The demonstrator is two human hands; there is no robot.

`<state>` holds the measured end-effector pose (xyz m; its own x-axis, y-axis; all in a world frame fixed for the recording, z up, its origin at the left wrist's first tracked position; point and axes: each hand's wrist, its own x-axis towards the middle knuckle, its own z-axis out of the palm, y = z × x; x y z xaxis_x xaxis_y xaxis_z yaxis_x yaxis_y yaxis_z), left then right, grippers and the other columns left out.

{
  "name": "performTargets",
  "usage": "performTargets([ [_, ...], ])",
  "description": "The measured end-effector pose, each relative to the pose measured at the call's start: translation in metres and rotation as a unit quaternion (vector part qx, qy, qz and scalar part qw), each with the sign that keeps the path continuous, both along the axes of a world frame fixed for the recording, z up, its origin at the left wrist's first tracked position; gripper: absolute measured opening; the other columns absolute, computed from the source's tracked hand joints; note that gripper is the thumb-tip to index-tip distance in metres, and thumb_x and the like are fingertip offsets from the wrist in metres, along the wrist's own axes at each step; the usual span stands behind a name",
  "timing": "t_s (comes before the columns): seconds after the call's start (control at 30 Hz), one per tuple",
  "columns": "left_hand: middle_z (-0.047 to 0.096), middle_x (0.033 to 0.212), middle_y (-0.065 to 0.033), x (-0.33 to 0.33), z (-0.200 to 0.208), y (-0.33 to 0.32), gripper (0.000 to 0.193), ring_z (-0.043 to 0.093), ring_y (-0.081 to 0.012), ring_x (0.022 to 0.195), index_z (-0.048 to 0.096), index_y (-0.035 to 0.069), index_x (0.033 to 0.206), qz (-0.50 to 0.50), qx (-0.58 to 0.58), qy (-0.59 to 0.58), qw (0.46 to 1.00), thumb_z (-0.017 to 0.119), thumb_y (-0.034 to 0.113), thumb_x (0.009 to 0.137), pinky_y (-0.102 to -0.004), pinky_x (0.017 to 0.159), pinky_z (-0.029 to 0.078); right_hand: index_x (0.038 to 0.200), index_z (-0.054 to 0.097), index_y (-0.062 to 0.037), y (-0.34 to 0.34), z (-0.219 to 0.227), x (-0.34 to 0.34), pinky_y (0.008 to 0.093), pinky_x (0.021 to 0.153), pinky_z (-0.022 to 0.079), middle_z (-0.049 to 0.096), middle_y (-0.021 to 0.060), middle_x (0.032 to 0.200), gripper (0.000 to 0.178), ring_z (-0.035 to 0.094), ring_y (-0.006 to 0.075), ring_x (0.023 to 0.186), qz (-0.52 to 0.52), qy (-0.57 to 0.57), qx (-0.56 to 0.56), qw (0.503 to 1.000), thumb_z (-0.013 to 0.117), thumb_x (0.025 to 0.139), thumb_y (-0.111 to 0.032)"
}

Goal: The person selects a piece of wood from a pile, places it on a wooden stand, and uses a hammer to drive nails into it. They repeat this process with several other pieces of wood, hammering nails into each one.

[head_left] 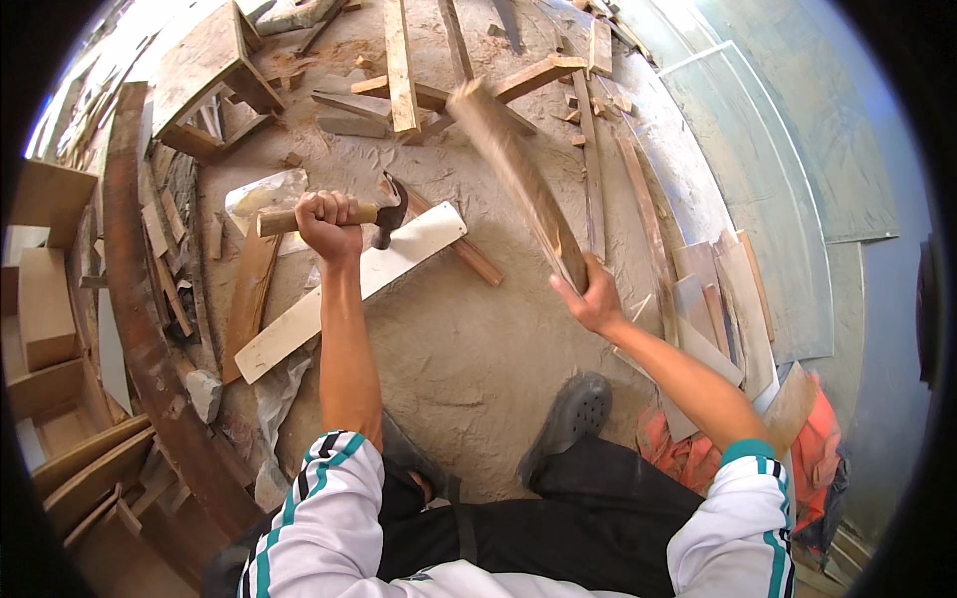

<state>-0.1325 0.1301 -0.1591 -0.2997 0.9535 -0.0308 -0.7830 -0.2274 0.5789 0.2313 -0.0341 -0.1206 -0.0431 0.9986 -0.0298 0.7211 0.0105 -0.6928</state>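
Note:
My left hand (329,223) is wrapped round the wooden handle of a claw hammer (391,211), whose dark head points to the right. Below the hammer, a white board (349,294) lies slantwise on the ground, with small dark spots near its far end. A reddish-brown wood strip (477,261) passes under that board. My right hand (590,299) grips the near end of a long piece of wood (523,189), held raised and tilted away to the upper left. Its far end is smeared by motion.
Scattered lumber (401,70) covers the far ground. A wooden box-like frame (204,70) stands far left. Along the left runs a long rusty beam (140,299) beside wooden drawers or boxes (50,309). Glass-like sheets (768,199) and orange cloth (819,448) are at right.

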Motion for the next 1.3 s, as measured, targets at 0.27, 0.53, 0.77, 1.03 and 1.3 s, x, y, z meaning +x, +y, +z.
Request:
performTargets([
  [0.27,0.025,0.052,0.006,-0.004,0.048,-0.025,0.032,0.028,-0.0094,0.048,0.031,0.02,0.06,-0.002,-0.013,-0.052,0.999,0.052,0.021,0.083,-0.0285,0.053,0.03,0.126,0.047,-0.0003,-0.02,-0.025,0.046,0.0494,0.085,0.051,0.066,0.0249,0.108,0.063,0.066,0.0399,0.1,-0.022,-0.193,-0.252,0.948,0.067,0.087,-0.046],
  [0.53,0.025,0.051,0.0062,0.036,0.103,-0.023,0.031,0.028,-0.0089,0.047,0.033,0.02,0.058,-0.092,0.016,-0.125,0.988,0.054,0.021,0.082,-0.0267,0.049,0.03,0.139,0.048,-0.0047,0.049,0.013,-0.007,0.041,0.099,0.047,0.054,0.0238,0.133,0.061,0.06,0.0323,0.115,0.005,0.032,-0.023,0.999,0.056,0.096,-0.048],
  [0.77,0.024,0.051,0.0054,0.076,0.13,-0.031,0.033,0.027,-0.0097,0.045,0.033,0.019,0.057,-0.125,-0.011,-0.132,0.983,0.055,0.021,0.082,-0.0276,0.048,0.03,0.125,0.06,-0.0036,0.104,0.109,-0.056,0.0341,0.08,0.055,0.069,0.0162,0.11,0.034,0.069,0.0251,0.094,0.201,0.048,0.094,0.974,0.061,0.092,-0.013],
  [1.03,0.026,0.05,0.0052,0.097,0.138,-0.033,0.033,0.029,-0.0109,0.045,0.034,0.019,0.06,-0.168,-0.1,-0.137,0.971,0.056,0.023,0.084,-0.03,0.047,0.03,0.104,0.071,-0.0113,0.114,0.161,-0.047,0.0411,0.078,0.055,0.072,0.0172,0.094,0.019,0.07,0.034,0.088,0.214,-0.189,-0.005,0.958,0.063,0.088,-0.018],
  [1.3,0.03,0.052,0.0024,0.089,0.17,-0.022,0.03,0.032,-0.0122,0.045,0.038,0.015,0.063,-0.048,-0.191,-0.119,0.973,0.06,0.02,0.084,-0.0311,0.047,0.033,0.111,0.07,-0.0226,0.196,0.182,-0.051,0.0438,0.073,0.057,0.073,0.0137,0.098,0.024,0.071,0.0318,0.087,0.245,-0.346,0.07,0.903,0.061,0.088,-0.022],
])
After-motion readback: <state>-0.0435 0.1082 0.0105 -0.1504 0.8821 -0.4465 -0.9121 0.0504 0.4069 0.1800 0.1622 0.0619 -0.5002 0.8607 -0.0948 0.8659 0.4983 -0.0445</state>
